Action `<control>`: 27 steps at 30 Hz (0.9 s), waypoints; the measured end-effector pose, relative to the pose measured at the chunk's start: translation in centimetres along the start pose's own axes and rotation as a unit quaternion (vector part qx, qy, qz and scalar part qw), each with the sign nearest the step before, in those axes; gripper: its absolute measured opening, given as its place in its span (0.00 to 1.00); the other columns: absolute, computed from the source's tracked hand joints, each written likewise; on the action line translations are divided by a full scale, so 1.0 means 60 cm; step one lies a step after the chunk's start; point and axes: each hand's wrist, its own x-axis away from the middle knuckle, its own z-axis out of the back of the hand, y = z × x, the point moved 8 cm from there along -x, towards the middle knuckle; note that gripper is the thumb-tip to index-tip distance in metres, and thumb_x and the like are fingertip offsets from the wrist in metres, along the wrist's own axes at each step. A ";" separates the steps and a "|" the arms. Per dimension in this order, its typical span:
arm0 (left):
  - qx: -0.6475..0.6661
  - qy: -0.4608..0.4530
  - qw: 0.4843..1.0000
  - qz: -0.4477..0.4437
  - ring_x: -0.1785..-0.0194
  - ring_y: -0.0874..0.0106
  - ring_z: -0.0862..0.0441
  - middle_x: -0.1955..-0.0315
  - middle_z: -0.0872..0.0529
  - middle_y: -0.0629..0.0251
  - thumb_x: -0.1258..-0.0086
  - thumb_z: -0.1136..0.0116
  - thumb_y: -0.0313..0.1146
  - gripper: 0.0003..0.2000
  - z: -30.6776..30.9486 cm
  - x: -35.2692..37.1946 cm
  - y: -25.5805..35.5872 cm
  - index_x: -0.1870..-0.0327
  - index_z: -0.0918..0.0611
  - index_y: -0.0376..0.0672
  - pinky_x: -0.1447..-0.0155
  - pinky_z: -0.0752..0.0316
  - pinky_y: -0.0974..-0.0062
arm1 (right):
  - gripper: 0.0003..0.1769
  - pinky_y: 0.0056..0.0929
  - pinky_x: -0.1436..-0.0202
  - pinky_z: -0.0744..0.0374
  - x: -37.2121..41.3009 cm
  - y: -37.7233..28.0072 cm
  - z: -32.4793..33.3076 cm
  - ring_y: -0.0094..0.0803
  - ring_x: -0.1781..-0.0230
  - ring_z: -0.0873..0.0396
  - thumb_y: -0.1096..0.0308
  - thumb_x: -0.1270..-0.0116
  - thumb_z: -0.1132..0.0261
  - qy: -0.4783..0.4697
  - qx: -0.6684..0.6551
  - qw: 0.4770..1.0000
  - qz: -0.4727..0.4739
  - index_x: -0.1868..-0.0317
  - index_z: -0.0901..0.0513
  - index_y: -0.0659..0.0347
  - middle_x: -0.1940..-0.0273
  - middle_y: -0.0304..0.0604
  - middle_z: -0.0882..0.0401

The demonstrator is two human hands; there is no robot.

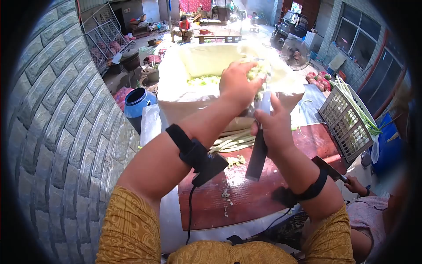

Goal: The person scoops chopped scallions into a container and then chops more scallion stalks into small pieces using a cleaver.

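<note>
Head view, tub: the pale tub (pixel 281 97) stands at the far edge of the board (pixel 202 198) on the table (pixel 150 123); its wide mouth seems placed to catch what comes off the knife, and chopped pieces (pixel 204 81) lie inside.
Greens: a clump of chopped greens (pixel 261 69) is at the knife's upper end, over the tub's near right part.
Left hand: the left hand (pixel 237 83) reaches over the tub, its fingers bent around the clump, probably to keep it from scattering; glare blurs the fingertips.
Right hand: the right hand (pixel 278 127) is closed around the knife (pixel 258 156), thumb pressed to it, just on the near side of the tub, steadying it near the other hand.
Knife: tilted, its shiny upper part is towards the tub and its dark lower part over the board.
Stalks: long stalks (pixel 233 141) lie side by side on the board, near the tub and likely within easy reach.
Crate: the crate (pixel 347 121), right of the tub, leans, with long leaves (pixel 358 103) beside it.
Co-worker: a co-worker's hand (pixel 353 185), nearer than the tub and to its right, grips a cleaver (pixel 327 168).
</note>
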 end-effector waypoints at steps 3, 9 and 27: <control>-0.010 -0.045 0.999 0.014 0.45 0.58 0.22 0.46 0.22 0.50 0.40 0.36 0.51 0.26 -0.015 -0.146 -0.038 0.43 0.21 0.47 0.43 0.28 0.67 | 0.21 0.25 0.83 0.28 -0.131 -0.039 -0.019 0.27 0.85 0.26 0.82 0.43 0.48 0.014 0.015 0.999 0.036 0.47 0.31 0.69 0.74 0.43 0.25; -0.213 -0.025 0.952 0.217 0.25 0.54 0.52 0.30 0.41 0.53 0.37 0.49 0.61 0.35 0.022 -0.208 -0.216 0.30 0.36 0.57 0.28 0.55 0.47 | 0.13 0.31 0.81 0.27 -0.335 0.059 0.067 0.33 0.85 0.26 0.84 0.43 0.50 0.151 0.216 0.958 -0.112 0.56 0.29 0.73 0.75 0.48 0.25; 0.172 -0.184 0.953 0.166 0.62 0.70 0.18 0.66 0.14 0.58 0.36 0.41 0.42 0.18 -0.032 0.147 -0.157 0.50 0.17 0.40 0.54 0.25 0.72 | 0.32 0.18 0.83 0.29 0.054 0.087 0.107 0.21 0.84 0.29 0.83 0.43 0.45 -0.034 0.096 0.987 -0.125 0.35 0.35 0.67 0.71 0.40 0.24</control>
